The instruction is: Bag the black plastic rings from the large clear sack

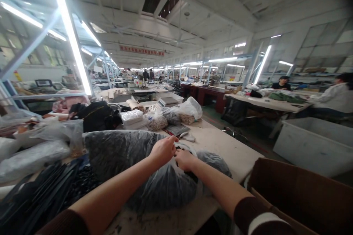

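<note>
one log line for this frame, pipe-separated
left hand: gripping bag mouth | right hand: same | plastic bag: dark contents, on table | cardboard box: right

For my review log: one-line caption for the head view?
Left hand and right hand pinch the mouth of a dark-filled plastic bag on a cluttered worktable.

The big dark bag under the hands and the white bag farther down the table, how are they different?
The dark bag is large, lies low and spread out, and shows dark contents; the white bag is smaller, stands bunched up, and looks pale. The left hand and right hand grip the dark bag's top; nobody touches the white bag. Both are plastic and sit on the same table.
</note>
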Tool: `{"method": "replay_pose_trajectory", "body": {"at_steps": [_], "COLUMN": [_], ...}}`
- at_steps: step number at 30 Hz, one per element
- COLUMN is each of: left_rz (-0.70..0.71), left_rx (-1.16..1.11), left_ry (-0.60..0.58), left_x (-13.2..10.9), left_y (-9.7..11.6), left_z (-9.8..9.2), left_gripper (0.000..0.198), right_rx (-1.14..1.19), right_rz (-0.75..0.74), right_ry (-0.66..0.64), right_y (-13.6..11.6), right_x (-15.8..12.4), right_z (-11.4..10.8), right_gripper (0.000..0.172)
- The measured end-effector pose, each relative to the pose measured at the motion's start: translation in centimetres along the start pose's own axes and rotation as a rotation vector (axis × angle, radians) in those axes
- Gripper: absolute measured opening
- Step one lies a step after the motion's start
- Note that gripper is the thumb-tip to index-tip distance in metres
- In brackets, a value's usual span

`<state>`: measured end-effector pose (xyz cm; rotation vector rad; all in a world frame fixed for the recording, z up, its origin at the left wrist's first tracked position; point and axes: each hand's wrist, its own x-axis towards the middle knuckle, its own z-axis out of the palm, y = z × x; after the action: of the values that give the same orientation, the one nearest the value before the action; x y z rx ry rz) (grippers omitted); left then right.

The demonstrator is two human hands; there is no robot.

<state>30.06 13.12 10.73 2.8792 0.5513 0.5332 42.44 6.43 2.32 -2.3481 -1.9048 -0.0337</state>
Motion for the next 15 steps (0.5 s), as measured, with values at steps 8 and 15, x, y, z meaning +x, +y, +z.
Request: {"method": "replay_pose_trajectory", "body": {"at_steps": [8,15], "left_rz": [0.073,0.109], "left_rx": [0.002,0.068], "left_ry": [-0.001,-0.032], "left_x": [0.0,0.0], "left_y": [1.1,0.9], "left_z": [-0.1,-0.5], "left_gripper": [0.031,0.03], "right_rx": [-0.215,-0.132], "right_rz": [0.07,0.057], "right_ry": [-0.237,-0.158], "right_y": [2.0,2.3], "right_x": [-1.7,-3.4], "right_z": [-1.4,-3.4], "right_gripper": [0.024,0.031]}}
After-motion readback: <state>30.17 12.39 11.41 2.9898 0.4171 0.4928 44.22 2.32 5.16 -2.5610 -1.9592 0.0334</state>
